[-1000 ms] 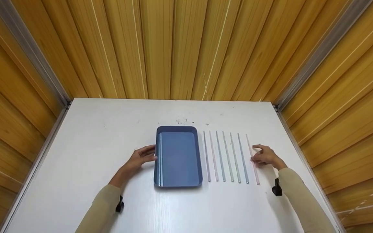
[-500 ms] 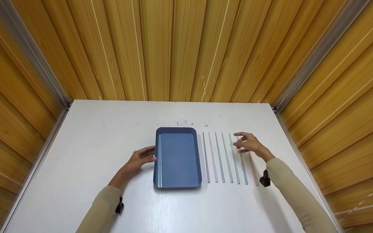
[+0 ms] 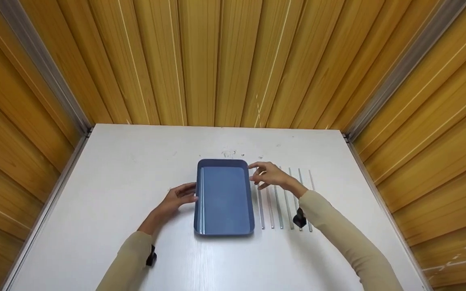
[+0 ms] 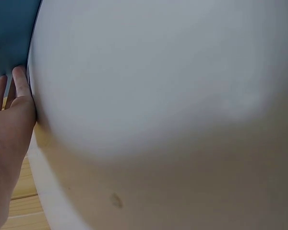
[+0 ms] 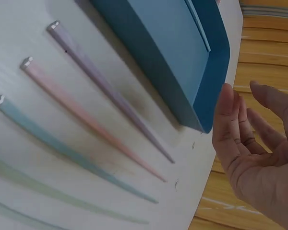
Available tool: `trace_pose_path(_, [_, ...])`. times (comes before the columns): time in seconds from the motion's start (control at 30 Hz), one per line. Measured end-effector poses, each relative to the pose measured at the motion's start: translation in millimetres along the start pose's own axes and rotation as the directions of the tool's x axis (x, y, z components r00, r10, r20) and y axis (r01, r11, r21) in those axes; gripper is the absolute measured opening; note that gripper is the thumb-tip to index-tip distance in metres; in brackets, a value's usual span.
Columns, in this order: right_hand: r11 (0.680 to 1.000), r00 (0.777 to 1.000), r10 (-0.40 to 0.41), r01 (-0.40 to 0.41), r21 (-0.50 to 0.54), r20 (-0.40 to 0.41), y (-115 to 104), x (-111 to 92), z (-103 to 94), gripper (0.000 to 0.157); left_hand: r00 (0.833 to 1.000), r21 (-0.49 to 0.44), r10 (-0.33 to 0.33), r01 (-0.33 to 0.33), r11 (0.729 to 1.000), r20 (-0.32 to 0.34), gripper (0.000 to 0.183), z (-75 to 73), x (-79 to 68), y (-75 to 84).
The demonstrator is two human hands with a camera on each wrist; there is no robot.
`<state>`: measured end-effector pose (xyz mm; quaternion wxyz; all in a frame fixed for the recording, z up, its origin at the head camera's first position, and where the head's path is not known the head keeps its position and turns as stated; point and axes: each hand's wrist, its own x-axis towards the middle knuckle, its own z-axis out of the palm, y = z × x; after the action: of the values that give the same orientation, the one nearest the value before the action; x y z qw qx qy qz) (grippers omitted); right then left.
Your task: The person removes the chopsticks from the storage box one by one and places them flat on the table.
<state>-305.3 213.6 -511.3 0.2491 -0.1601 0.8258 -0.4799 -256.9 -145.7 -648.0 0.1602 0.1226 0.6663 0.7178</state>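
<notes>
A blue rectangular tray (image 3: 227,202) lies on the table, with slim pale chopsticks (image 3: 202,206) along the inside of its left wall. My left hand (image 3: 173,199) touches that wall from outside, fingers extended; in the left wrist view its thumb (image 4: 21,81) lies against the tray's side. At the tray's right rim, my right hand (image 3: 271,174) hovers over a row of chopsticks with fingers loosely bent. Nothing shows between its fingers in the right wrist view. Below it there are purple (image 5: 103,84), pink (image 5: 93,123) and light blue (image 5: 77,158) chopsticks with silver ends.
The white table (image 3: 136,161) has small dark marks (image 3: 229,153) beyond the tray. Wood-patterned walls (image 3: 225,60) enclose it at the back and sides. More chopsticks (image 3: 310,202) in the row lie partly under my right forearm.
My right hand has left the pink chopstick at the row's far right and swept left across the row to the tray's right rim. My left hand stays at the tray.
</notes>
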Motion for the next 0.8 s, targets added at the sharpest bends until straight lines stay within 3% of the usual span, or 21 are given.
trace_pose_path(0.33, [0.995, 0.994, -0.062, 0.068, -0.068, 0.089, -27, 25, 39.6, 0.042, 1.000, 0.007, -0.013, 0.013, 1.000, -0.019, 0.064, 0.0, -0.9, 0.1])
trace_pose_path(0.5, [0.995, 0.991, -0.078, 0.084, -0.047, 0.110, -26, 37, 66.4, 0.042, 0.999, 0.019, -0.022, 0.023, 1.000, -0.025, 0.064, 1.3, -2.6, 1.7])
trace_pose_path(0.7, [0.977, 0.979, -0.138, 0.160, -0.139, 0.152, -19, 48, 93.4, 0.045, 0.999, 0.002, -0.035, 0.035, 0.999, -0.027, 0.065, 1.5, -1.9, -0.2])
trace_pose_path(0.8, [0.979, 0.974, -0.136, 0.160, -0.125, 0.183, -15, 52, 101.6, 0.050, 0.999, -0.005, -0.027, 0.027, 1.000, -0.025, 0.066, 0.5, -1.5, -1.1])
